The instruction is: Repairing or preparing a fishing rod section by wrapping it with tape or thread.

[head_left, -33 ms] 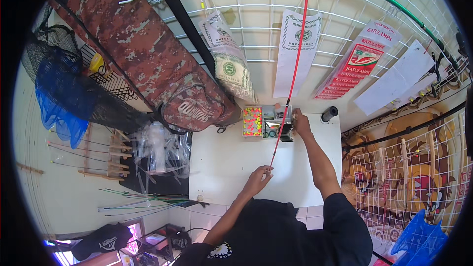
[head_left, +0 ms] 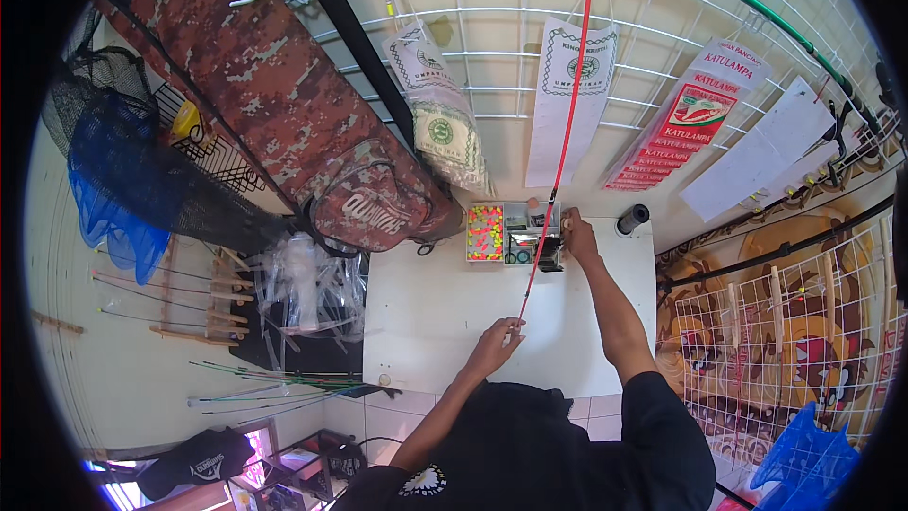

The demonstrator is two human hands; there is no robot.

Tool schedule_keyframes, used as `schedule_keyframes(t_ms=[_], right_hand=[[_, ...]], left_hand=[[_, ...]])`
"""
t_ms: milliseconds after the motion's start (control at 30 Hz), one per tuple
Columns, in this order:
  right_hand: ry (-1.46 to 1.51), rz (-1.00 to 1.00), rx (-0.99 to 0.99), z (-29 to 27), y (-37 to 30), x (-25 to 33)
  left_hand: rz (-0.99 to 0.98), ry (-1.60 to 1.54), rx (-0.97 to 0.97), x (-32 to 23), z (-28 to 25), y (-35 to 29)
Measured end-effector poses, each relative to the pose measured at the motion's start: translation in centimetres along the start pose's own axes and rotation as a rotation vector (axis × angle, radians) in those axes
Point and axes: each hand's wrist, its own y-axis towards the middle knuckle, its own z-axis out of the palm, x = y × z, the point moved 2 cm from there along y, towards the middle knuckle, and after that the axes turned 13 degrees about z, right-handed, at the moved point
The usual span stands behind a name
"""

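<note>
My left hand (head_left: 496,346) is closed on the lower end of a thin red fishing rod (head_left: 571,109), which slants up and away past the top of the view. At the far edge of the white table, my right hand (head_left: 580,239) is closed at the right side of a compartmented box (head_left: 487,264). What its fingers hold there is too small to make out. Bright pink, yellow and orange small pieces (head_left: 486,230) fill the box's left compartment. Small packets and dark items lie in the right part, partly behind the rod.
A black cylinder (head_left: 632,219) stands at the white table's (head_left: 426,322) far right corner. To the left leans a camouflage rod bag (head_left: 284,85). Packets (head_left: 443,123) hang from the white wire grid (head_left: 501,9) ahead. Clear plastic bags (head_left: 307,284) lie left of the table.
</note>
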Motion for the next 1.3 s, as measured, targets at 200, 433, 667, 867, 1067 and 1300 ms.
schedule_keyframes(t_ms=[200, 433, 667, 867, 1067, 1300], right_hand=[[0.273, -0.05, -0.124, -1.9, -2.9, -0.2], [0.759, -0.015, 0.067, -5.5, -10.8, 2.0], [0.937, -0.181, 0.212, -8.4, -19.8, 7.2], [0.72, -0.26, 0.209, -9.9, -25.8, 11.2], [0.621, -0.308, 0.31, -10.3, -27.8, 12.7], [0.729, -0.285, 0.05, -11.2, -28.8, 14.3]], left_hand=[[0.052, 0.009, -0.006, -0.3, -0.5, -0.6], [0.004, -0.085, -0.144, -2.8, -2.2, -2.0], [0.337, -0.04, -0.592, -7.7, -3.8, -2.0], [0.473, -0.164, -0.472, -12.6, -4.4, -1.5], [0.441, -0.248, -0.368, -13.4, -4.0, -1.5], [0.45, -0.102, -0.536, -14.3, -4.0, -2.9]])
